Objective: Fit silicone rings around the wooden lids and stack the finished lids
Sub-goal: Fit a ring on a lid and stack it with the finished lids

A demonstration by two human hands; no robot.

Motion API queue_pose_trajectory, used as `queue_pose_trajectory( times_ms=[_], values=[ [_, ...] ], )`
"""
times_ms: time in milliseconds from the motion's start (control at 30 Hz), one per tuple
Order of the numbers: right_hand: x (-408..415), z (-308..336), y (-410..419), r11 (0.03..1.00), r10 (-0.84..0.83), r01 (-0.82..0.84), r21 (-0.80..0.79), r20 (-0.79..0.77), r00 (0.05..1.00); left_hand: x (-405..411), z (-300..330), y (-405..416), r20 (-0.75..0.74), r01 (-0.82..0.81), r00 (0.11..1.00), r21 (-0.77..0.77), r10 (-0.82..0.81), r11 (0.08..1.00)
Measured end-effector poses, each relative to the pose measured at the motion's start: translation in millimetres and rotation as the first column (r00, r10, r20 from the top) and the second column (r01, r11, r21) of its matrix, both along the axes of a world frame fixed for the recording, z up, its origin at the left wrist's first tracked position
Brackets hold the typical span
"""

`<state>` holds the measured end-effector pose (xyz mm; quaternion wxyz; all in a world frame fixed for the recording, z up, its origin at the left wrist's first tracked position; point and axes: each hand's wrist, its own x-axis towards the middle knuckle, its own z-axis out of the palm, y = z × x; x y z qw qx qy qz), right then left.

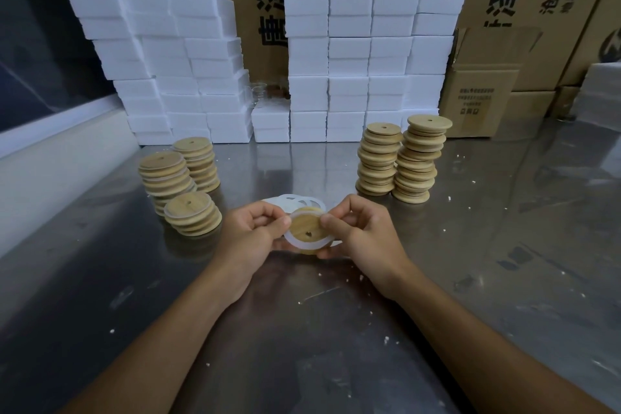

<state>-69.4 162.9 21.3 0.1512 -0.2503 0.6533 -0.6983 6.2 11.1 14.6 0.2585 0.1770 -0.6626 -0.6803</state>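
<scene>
Wooden lid (pixel 304 229), held above the near centre of the steel table (pixel 504 245), looks light and rigid. At left stand your ringed stacks (pixel 188 185). Your left hand (pixel 250 233) pinches the lid's left rim; your right hand (pixel 361 235) pinches its right rim, thumbs pressing the silicone ring (pixel 311 245), which looks soft, stretchy and likely to slip. Grip by the edges. Bare stacks (pixel 401 158) stand at far right.
</scene>
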Motion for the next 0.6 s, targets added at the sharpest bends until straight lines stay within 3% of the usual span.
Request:
queue_pose_trajectory(
  times_ms=[267, 600],
  values=[
    [-4.5, -1.7, 1.9, 1.0, -0.002, 0.003, -0.013, 0.09, 0.996, 2.0, 4.2, 0.3, 0.024, 0.01, 1.0, 0.041, -0.011, 0.999],
    [-9.7, -6.5, 3.1, 0.999, -0.039, 0.039, -0.016, 0.022, 0.999, 3.0, 3.9, 4.7, 0.051, 0.021, 0.999, -0.058, -0.018, 0.998]
  ],
)
